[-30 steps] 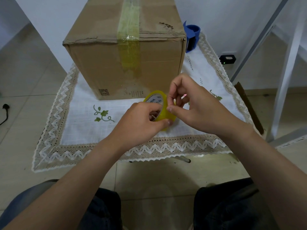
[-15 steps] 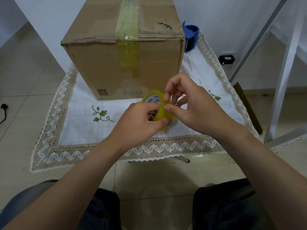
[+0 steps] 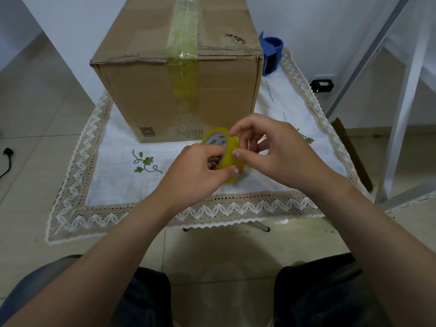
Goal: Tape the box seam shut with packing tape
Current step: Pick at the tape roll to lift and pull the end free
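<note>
The yellow packing tape roll point(image 3: 227, 161) is held in the air between both hands, just in front of the cardboard box's point(image 3: 146, 95) near face and above the white lace-edged cloth point(image 3: 118, 166). The left hand point(image 3: 200, 171) grips the roll from the left, fingers curled into its core and thumb pressed on the outer band. The right hand point(image 3: 278, 152) meets it from the right, with forefinger and thumb tips pinching at the roll's outer surface and the other fingers curled loosely behind.

The box stands upright on the cloth, with a yellowish tape strip point(image 3: 182, 43) running along its top seam and down the front. A blue tape dispenser point(image 3: 271, 55) sits just beside the box's far right corner. A small black device point(image 3: 322, 86) lies on the floor beyond the cloth.
</note>
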`<state>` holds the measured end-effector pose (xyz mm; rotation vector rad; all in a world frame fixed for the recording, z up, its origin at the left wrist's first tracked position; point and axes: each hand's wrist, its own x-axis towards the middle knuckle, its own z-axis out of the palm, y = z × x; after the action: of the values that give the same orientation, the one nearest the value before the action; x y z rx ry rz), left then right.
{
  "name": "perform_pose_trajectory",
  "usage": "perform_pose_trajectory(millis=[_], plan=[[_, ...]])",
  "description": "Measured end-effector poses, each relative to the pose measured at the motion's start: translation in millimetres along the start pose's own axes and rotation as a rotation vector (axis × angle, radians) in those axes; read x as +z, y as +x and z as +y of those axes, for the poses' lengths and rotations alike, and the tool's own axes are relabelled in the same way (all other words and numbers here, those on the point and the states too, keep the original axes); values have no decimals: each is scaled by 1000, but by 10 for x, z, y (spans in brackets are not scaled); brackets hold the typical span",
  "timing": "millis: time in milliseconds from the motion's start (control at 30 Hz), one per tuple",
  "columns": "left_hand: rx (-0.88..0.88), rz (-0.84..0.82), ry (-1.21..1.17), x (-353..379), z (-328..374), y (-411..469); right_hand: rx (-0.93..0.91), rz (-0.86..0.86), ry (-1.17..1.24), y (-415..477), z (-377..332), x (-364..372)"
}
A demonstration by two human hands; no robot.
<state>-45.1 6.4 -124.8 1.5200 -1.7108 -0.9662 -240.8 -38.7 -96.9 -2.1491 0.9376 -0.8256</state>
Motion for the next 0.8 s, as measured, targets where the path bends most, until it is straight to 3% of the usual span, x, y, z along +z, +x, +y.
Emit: perform_pose_trajectory(millis=[133, 533, 800], plan=[[-2, 5, -18, -9, -3, 0, -71, 78, -181, 25, 69, -12], [-3, -13, -16, -29, 22, -14, -205, 116, -203, 23, 99, -24], [-1, -15, -34, -47, 34, -17, -143, 122, -248, 21, 102, -54]])
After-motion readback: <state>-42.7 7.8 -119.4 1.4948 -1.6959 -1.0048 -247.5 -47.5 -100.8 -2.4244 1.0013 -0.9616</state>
